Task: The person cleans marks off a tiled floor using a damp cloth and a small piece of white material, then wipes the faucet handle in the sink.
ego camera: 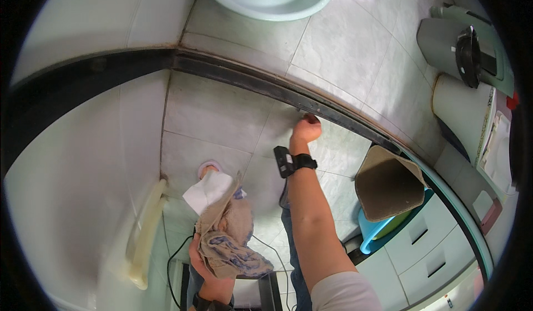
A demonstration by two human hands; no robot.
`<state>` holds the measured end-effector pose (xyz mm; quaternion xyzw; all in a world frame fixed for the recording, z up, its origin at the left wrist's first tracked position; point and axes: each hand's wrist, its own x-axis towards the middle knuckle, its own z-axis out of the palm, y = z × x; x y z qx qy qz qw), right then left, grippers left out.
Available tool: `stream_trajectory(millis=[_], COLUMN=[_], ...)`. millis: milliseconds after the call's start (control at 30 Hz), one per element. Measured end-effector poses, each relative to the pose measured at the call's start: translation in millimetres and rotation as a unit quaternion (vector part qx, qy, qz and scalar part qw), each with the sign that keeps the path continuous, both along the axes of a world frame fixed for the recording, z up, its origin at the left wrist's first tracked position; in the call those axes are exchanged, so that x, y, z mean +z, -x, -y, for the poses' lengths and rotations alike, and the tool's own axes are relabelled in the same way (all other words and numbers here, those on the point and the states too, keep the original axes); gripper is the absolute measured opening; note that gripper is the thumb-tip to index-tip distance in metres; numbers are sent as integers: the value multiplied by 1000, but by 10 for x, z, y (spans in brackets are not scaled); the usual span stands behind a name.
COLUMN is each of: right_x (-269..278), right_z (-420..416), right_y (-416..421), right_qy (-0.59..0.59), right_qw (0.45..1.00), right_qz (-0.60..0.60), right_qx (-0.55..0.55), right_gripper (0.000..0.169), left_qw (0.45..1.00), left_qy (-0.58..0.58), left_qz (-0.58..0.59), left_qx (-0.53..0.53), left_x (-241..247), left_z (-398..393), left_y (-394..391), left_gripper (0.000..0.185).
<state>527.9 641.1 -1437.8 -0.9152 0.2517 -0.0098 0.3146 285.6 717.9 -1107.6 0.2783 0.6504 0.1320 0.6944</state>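
Note:
My left hand (202,259) grips a bundle of worn brown and blue cloths (233,244) at the lower middle; a white cloth or paper (209,192) hangs at its upper left side. My right hand (307,128) reaches up to the dark metal door track (266,87), its fingers curled close against the lower edge. Whether those fingers hold something small is hidden. A black band with a small device (291,162) is on the right wrist.
A pale green basin (270,13) stands beyond the track. Grey bins (439,46) and a toilet (462,115) are at the upper right. A brown open container (374,186), a blue basin (368,232) and white drawers (420,232) stand at the right. Cables run near my legs.

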Motion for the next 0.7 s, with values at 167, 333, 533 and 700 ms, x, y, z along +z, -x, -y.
stream_trajectory(millis=[167, 333, 533, 700], right_x=[-290, 22, 199, 279], right_z=[-356, -887, -1222, -2370], right_y=[283, 441, 587, 883], right_qy=[-46, -11, -11, 38], right_qw=[998, 996, 974, 941], right_qz=[46, 16, 1, -46], right_qx=[9, 84, 227, 332], right_gripper=[11, 12, 11, 10], left_qw=[991, 998, 996, 985], left_qy=[38, -6, -75, -159], left_qz=[42, 22, -53, -67], left_qx=[119, 62, -23, 0], left_x=[87, 71, -13, 17], left_z=[-298, -440, -463, -567], left_y=[-136, -82, 153, 173], left_gripper=[43, 46, 47, 51])
